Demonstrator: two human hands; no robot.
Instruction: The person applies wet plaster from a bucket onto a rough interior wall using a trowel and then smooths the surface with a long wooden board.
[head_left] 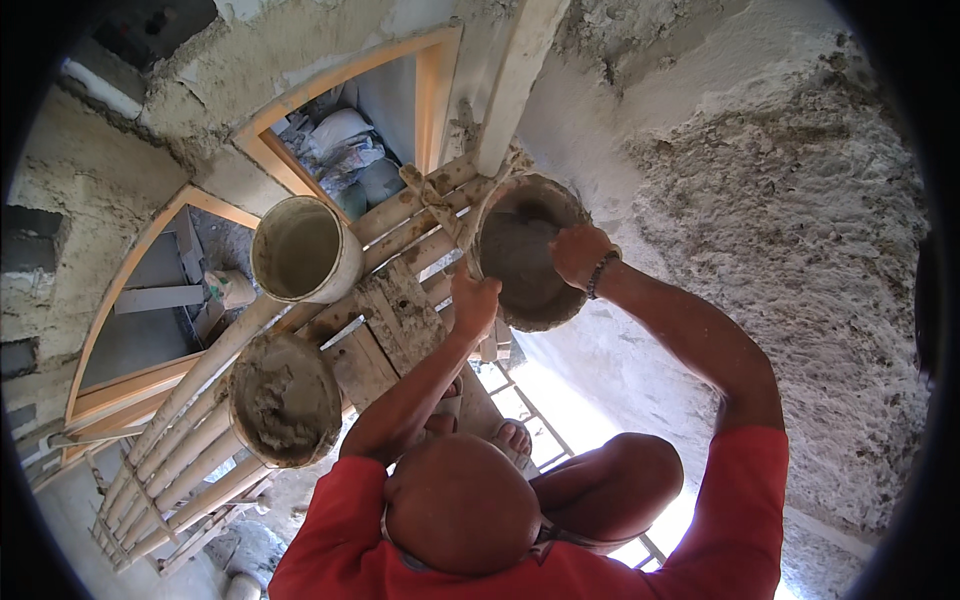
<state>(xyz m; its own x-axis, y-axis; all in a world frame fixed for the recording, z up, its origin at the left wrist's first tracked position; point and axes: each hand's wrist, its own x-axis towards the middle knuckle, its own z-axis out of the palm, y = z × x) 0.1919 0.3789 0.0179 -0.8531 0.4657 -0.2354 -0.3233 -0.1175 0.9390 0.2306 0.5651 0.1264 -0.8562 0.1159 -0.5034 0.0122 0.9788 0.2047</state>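
Bucket (pixel 303 249) behind pan (pixel 285 398) (both on scaffold (pixel 395 318)).

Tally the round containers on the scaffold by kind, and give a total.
Pans of wet mortar: 2, one gripped at its rim by the left hand and right hand, one on the poles.
Pale buckets: 1, standing open on the poles.
Total: 3

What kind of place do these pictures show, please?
Probably a building site during plastering: a bamboo scaffold carries mortar-filled pans, beside a rough, freshly plastered wall. Both hands, left and right, grip another pan.
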